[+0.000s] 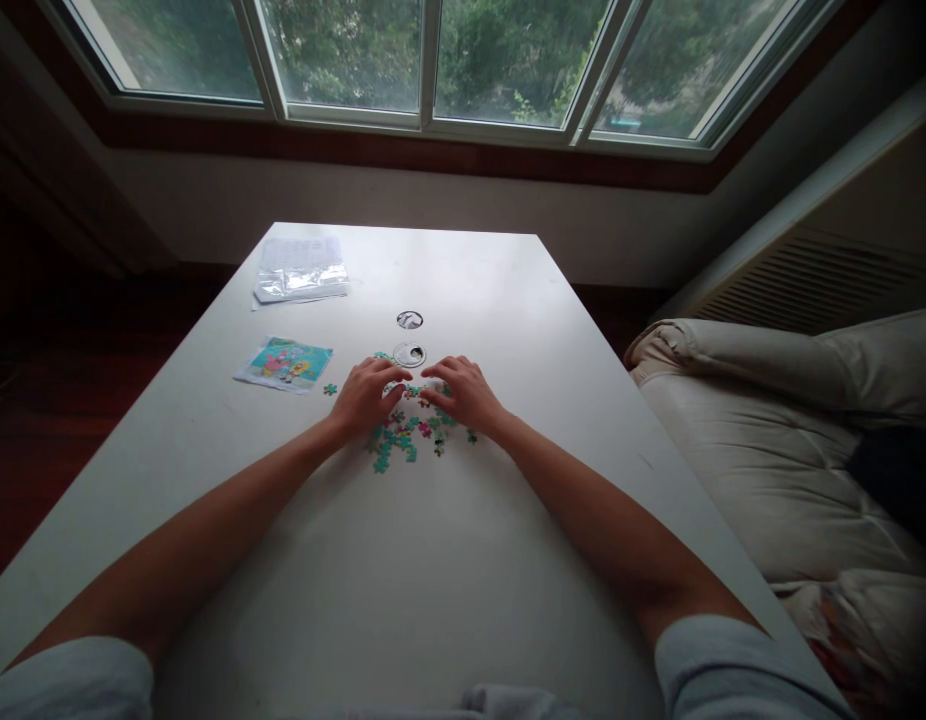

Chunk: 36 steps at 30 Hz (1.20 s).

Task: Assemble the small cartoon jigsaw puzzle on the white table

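A loose cluster of small jigsaw puzzle pieces [395, 440], mostly green with some pink and yellow, lies on the white table [403, 580]. My left hand [364, 395] rests over the cluster's left side, its fingers curved and the thumb apart from them. Facing it across a small gap, my right hand [467, 392] covers part of the right side with fingers and thumb spread. I see nothing held in either hand. Some pieces are hidden under the hands. One stray piece [330, 389] sits left of my left hand.
Left of the hands lies a colourful picture sheet [289, 363] with cartoon figures. Behind it is a clear plastic packet [301, 268]. Two small round items, a nearer disc [409, 354] and a farther disc [410, 320], lie beyond the hands. A padded sofa [763, 470] stands right of the table.
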Tool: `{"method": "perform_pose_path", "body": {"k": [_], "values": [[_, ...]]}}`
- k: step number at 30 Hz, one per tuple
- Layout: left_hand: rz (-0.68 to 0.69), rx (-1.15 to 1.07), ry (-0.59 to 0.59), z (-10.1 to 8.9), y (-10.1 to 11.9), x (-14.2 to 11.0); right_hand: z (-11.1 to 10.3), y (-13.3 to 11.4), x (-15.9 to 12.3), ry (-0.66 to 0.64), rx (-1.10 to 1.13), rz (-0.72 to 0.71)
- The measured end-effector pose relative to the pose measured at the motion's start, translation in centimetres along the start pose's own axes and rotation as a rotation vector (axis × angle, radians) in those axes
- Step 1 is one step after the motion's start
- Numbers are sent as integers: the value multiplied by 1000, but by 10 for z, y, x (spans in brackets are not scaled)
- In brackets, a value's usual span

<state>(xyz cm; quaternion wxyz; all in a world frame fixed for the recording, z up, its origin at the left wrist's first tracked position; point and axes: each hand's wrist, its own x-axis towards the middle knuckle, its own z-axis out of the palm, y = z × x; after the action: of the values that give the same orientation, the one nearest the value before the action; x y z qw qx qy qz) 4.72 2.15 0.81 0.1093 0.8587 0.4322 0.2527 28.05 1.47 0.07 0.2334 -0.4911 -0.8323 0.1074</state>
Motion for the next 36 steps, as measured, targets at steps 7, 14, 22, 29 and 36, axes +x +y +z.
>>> {"method": "perform_pose_path", "body": {"k": [7, 14, 22, 29, 36], "values": [[161, 55, -190, -20, 31, -39, -31, 18, 7, 103, -4, 193], [384, 204, -431, -19, 20, -76, -26, 0, -49, -3, -146, 7], [377, 239, -448, -17, -8, -74, -25, -23, -85, -352, -171, -407], [326, 264, -409, -20, -20, -70, -27, -7, -88, -349, -202, -355], [332, 246, -426, -17, -11, -71, -24, -7, -88, -367, -191, -365]]}}
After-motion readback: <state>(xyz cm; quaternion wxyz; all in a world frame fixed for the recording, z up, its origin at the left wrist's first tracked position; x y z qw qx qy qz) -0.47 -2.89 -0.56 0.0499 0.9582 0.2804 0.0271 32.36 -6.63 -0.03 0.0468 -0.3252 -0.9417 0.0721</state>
